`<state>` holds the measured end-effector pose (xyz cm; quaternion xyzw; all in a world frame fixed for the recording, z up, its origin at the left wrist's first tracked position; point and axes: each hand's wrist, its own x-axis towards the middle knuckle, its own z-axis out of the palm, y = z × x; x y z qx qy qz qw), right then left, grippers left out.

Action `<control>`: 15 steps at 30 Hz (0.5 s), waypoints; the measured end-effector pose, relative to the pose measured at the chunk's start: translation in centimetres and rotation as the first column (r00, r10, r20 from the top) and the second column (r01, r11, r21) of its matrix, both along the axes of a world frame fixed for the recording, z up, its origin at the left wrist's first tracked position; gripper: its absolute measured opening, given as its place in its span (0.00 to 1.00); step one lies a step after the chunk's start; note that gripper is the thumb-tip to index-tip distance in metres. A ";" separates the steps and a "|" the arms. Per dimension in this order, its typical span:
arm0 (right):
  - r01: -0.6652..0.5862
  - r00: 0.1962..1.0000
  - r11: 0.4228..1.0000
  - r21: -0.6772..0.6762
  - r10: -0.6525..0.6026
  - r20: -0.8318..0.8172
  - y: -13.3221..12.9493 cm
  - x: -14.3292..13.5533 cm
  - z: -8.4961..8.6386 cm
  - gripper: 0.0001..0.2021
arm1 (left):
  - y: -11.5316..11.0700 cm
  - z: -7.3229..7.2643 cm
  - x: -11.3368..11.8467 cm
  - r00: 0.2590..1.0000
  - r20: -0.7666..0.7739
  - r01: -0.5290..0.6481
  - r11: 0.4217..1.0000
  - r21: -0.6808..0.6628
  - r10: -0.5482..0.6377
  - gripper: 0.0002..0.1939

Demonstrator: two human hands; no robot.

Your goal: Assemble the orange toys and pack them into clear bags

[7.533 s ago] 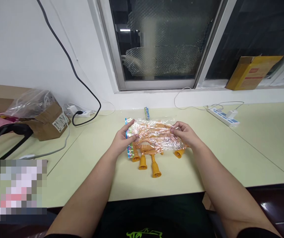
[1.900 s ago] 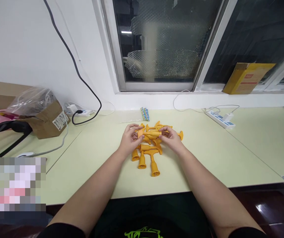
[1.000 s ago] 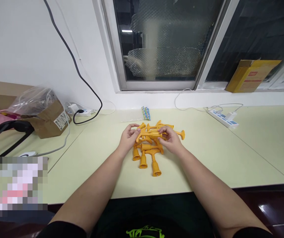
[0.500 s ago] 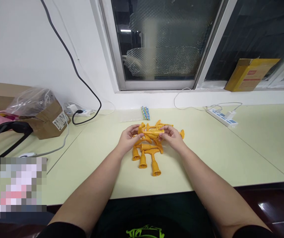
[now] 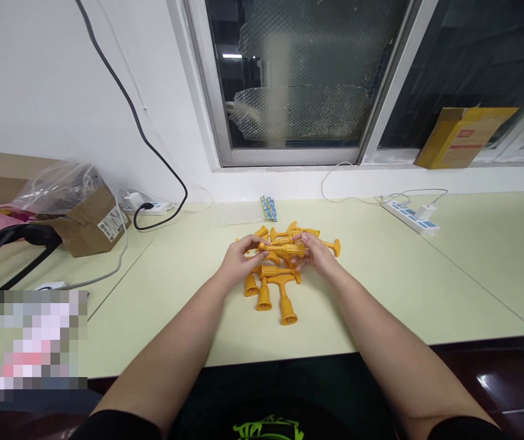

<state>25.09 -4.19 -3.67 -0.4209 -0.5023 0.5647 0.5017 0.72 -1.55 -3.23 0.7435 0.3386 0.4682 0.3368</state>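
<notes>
Pale green table (image 5: 449,275): yellow T-handled pieces (image 5: 286,303) clustered beneath and nearer than grip; clear bags (image 5: 244,213) beyond; cardboard box (image 5: 83,229) far left; power strip (image 5: 403,216) right.

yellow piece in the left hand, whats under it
Other yellow pieces show in a pile on the table. The held piece, left hand and right hand cover part of the pile, so what lies directly beneath can't be seen.
</notes>
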 end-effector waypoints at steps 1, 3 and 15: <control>0.000 1.000 0.998 0.065 -0.001 0.009 -0.1 0.1 0.1 0.19 | 0.1 -0.1 0.0 1.000 -0.001 -0.006 1.000 -0.009 0.006 0.13; -0.012 0.999 0.985 0.173 0.003 0.052 -0.1 0.1 0.1 0.18 | 0.2 -0.1 -0.1 1.000 0.001 -0.010 1.000 -0.018 0.011 0.14; 0.118 0.992 0.983 0.140 -0.123 0.031 0.2 0.4 0.4 0.18 | 1.3 -0.4 -0.4 0.974 0.219 -0.044 0.997 -0.064 0.057 0.15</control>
